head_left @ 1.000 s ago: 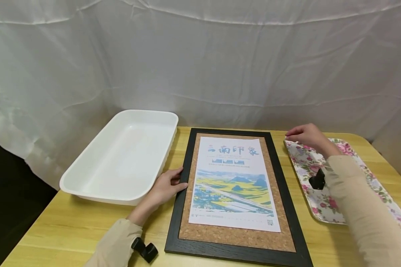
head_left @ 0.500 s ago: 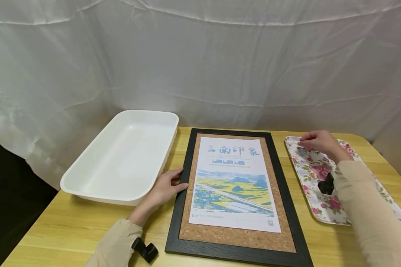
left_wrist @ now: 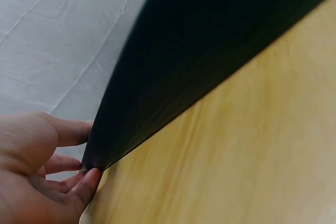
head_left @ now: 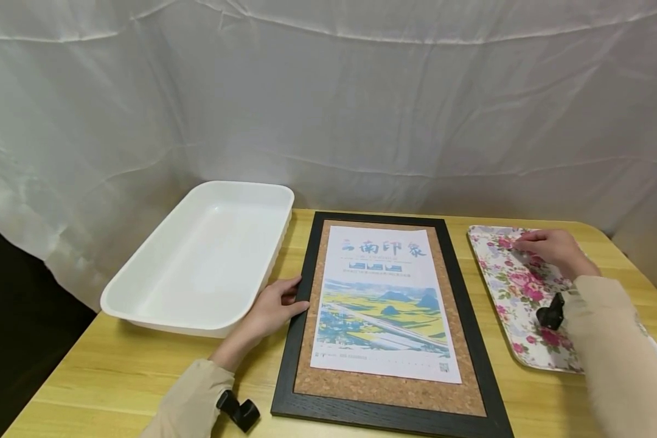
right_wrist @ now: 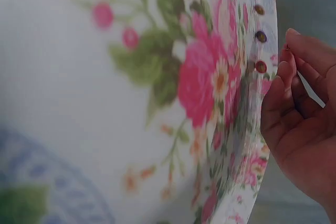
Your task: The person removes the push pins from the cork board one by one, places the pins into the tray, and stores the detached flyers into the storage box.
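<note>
A cork board [head_left: 389,398] in a black frame lies on the table, with a printed landscape poster [head_left: 380,304] on it. My left hand [head_left: 271,307] holds its left edge; in the left wrist view, thumb and fingers of that hand [left_wrist: 47,169] pinch the dark frame [left_wrist: 152,77]. Above the far part of a floral tray [head_left: 517,316] is my right hand [head_left: 558,249]. In the right wrist view, thumb and forefinger of the hand [right_wrist: 304,119] pinch something tiny, apparently a thumbtack [right_wrist: 287,49], mostly hidden. Several thumbtacks, one a reddish thumbtack [right_wrist: 261,66], lie along the tray's edge.
A deep white plastic basin [head_left: 197,267] stands left of the board, close to my left forearm. Pale grey cloth [head_left: 361,109] hangs behind the wooden table [head_left: 87,377]. Black devices are strapped to both wrists.
My right hand has moved right and nearer across the floral tray, away from its far left corner. The left hand and the cork board have stayed put.
</note>
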Action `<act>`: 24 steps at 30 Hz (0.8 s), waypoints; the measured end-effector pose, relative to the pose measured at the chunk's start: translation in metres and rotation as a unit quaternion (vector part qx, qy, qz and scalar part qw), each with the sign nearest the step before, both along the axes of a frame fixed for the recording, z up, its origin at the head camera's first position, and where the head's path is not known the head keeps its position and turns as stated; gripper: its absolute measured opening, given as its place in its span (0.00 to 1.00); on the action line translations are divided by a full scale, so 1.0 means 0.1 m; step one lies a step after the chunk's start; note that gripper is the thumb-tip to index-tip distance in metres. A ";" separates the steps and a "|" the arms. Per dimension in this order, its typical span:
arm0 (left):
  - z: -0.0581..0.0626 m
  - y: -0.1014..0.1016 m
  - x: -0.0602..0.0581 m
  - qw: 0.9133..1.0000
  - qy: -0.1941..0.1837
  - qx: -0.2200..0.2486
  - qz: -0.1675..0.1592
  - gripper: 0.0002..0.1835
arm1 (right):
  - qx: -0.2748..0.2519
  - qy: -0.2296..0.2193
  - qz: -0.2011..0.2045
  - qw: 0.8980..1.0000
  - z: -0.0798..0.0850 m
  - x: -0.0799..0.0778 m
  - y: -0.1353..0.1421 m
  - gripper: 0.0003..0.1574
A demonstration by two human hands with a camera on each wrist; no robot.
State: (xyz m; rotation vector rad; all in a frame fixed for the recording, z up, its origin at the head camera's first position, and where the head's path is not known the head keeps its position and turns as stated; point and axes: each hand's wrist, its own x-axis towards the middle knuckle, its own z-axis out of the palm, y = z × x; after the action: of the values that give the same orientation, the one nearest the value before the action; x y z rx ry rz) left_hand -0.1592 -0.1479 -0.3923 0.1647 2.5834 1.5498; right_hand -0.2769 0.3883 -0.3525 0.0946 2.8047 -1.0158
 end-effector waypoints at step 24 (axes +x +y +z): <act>0.01 0.00 0.00 1.000 0.000 0.007 -0.001 0.33 | -0.006 -0.010 -0.052 0.999 -0.14 0.08 0.28 0.36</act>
State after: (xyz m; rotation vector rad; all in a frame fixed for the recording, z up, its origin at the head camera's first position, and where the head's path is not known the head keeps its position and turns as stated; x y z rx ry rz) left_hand -0.1595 -0.1479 -0.3916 0.1676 2.5723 1.5677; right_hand -0.2690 0.4163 -0.3663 0.2503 2.8024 -1.0467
